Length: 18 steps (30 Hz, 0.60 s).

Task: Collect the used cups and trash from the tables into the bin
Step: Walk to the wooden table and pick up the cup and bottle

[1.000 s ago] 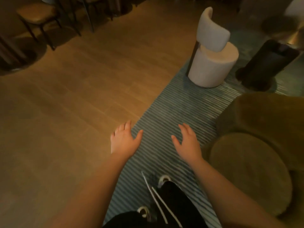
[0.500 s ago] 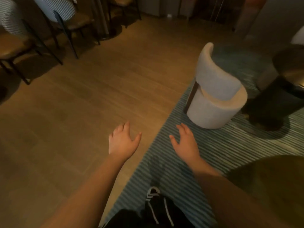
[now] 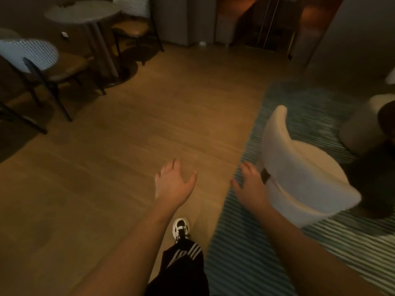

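My left hand (image 3: 172, 184) is held out palm down over the wooden floor, fingers apart and empty. Over the edge of the striped rug, my right hand (image 3: 249, 185) is likewise open with nothing in it, close beside a white round chair (image 3: 299, 174). A round grey table (image 3: 83, 11) stands at the far left; its top is blurred and I cannot tell what lies on it. No cup, trash or bin shows in this view.
Chairs with patterned backs (image 3: 32, 52) and brown seats flank the grey table. A blue-striped rug (image 3: 245, 253) covers the floor at right, with a dark table base (image 3: 376, 171) beyond the white chair. Wooden floor (image 3: 128, 135) stretches ahead toward a dim doorway (image 3: 267, 24). My shoe (image 3: 181, 228) is below.
The view has swung up and forward: the white chair has come closer at right, the grey table and chairs have come into sight at left. Both hands stay open and empty.
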{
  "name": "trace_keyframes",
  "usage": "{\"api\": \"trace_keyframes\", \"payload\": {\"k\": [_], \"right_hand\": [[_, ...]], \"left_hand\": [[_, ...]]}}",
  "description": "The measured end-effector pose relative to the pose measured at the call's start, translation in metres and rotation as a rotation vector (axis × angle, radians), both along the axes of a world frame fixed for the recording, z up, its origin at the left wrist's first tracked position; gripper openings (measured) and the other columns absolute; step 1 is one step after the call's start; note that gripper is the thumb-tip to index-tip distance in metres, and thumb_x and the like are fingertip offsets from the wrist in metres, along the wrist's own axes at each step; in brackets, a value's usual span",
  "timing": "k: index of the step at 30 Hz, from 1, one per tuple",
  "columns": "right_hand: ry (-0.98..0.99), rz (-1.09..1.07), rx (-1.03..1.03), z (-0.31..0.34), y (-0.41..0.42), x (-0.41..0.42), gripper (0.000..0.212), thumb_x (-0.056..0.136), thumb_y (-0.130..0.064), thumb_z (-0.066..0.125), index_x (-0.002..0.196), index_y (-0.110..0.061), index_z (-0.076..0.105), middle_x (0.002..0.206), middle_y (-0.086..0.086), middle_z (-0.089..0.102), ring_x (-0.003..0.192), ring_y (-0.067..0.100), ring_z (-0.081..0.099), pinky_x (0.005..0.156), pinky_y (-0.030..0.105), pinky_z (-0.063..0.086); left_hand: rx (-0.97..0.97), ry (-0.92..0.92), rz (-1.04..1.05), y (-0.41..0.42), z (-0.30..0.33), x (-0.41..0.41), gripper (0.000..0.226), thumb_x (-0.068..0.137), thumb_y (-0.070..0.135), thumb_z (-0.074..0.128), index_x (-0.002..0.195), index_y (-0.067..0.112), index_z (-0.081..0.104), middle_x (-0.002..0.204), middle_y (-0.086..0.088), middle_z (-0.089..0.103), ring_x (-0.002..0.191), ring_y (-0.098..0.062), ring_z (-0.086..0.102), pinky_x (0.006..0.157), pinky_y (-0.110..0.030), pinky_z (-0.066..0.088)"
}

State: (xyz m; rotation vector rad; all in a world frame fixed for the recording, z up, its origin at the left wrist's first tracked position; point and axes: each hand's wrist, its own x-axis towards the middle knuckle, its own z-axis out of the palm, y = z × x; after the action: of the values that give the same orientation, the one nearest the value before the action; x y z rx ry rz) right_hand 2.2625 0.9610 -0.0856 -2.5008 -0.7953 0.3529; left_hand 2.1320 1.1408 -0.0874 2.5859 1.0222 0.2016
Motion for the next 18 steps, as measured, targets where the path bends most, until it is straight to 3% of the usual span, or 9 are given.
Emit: {"api": "trace_keyframes", "payload": {"k": [8,18], "right_hand": [[-0.006,-0.167,-0.002,0.006,0.155,0.199,0.06,0.094,-0.038,0.052,0.145,-0.01,0.034,0.154,0.009,0.028,0.141,0.024,0.025,0.113,0.035,0.022],[-0.053,-0.3,-0.004,-0.017,0.267,0.485,0.061,0.094,-0.041,0.052,0.145,-0.013,0.034,0.154,0.007,0.028,0.142,0.023,0.022,0.114,0.036,0.021]], "left_hand": [[0.022,0.04,-0.139,0.176,0.017,0.226,0.073,0.087,0.061,0.038,0.144,0.017,0.031,0.147,-0.007,0.038,0.132,-0.025,0.035,0.104,-0.041,0.028],[-0.013,0.026,-0.284,0.298,-0.004,0.529,0.074,0.088,0.062,0.036,0.147,0.019,0.025,0.151,-0.005,0.031,0.139,-0.022,0.025,0.111,-0.044,0.02]]}}
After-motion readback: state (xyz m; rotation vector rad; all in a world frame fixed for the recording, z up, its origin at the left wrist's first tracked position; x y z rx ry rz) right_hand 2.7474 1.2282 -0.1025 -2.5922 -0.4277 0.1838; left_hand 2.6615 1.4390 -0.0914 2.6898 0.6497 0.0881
